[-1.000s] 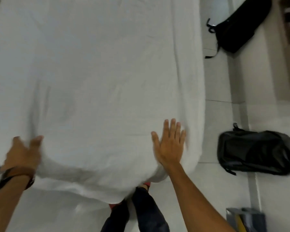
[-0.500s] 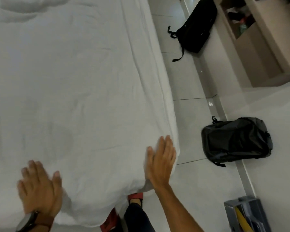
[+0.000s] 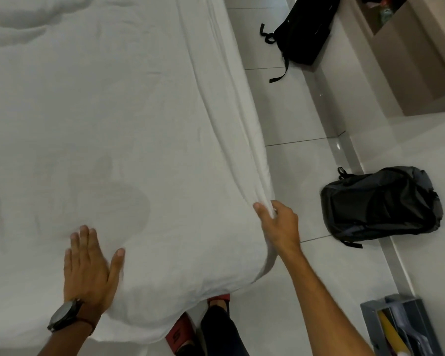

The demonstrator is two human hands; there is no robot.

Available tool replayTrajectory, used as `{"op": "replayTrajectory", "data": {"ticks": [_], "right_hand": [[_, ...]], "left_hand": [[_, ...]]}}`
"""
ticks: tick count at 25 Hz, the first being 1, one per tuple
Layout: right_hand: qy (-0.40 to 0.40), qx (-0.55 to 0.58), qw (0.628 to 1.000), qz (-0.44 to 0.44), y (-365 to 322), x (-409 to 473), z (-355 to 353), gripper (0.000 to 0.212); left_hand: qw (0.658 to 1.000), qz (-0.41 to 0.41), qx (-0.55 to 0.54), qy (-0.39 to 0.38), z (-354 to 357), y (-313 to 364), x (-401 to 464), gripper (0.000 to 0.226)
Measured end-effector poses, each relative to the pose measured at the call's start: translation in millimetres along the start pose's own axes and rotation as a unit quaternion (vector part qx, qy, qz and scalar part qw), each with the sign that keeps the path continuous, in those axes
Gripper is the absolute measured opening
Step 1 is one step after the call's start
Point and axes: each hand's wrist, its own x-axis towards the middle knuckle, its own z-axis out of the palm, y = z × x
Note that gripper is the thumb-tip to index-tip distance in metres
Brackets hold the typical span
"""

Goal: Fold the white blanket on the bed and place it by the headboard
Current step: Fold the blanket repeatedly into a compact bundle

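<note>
The white blanket (image 3: 108, 140) lies spread flat over the bed and fills the left two thirds of the head view, its near edge drooping over the foot of the bed. My left hand (image 3: 90, 265) rests flat on it near the front edge, fingers spread, a dark watch on the wrist. My right hand (image 3: 278, 224) pinches the blanket's right side edge at the bed's corner, where folds of cloth run away along the bed's side. The headboard is out of view.
A dark grey backpack (image 3: 380, 204) lies on the tiled floor right of the bed. A black bag (image 3: 306, 29) sits farther back by a beige cabinet (image 3: 409, 55). A grey box (image 3: 401, 327) stands at bottom right. My legs and red slippers (image 3: 183, 332) are at the foot.
My right hand went from lying flat on the blanket to gripping its right side edge. My left hand slid rightward and stays flat. The view shifted left and nearer.
</note>
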Motion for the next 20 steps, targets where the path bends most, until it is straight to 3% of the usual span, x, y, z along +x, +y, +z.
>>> {"op": "replayTrajectory", "data": {"ticks": [5, 14, 16, 18, 20], "right_hand": [[0.054, -0.07, 0.996, 0.004, 4, -22, 15, 0.054], [0.045, 0.168, 0.964, 0.202, 69, -117, 36, 0.052], [0.085, 0.258, 0.941, 0.204, 66, -129, 66, 0.065], [0.124, 0.349, 0.893, 0.255, 59, -141, 103, 0.082], [0.089, 0.429, 0.833, 0.337, 43, -155, 141, 0.088]], "left_hand": [[1.0, 0.016, 0.02, -0.006, -4, -4, -2, 0.094], [1.0, 0.005, 0.005, 0.001, -2, -40, -53, 0.083], [1.0, 0.008, 0.002, 0.027, 6, -53, -62, 0.079], [0.998, -0.018, -0.012, 0.055, 16, -61, -70, 0.076], [0.99, -0.089, -0.059, 0.092, 25, -63, -80, 0.077]]}}
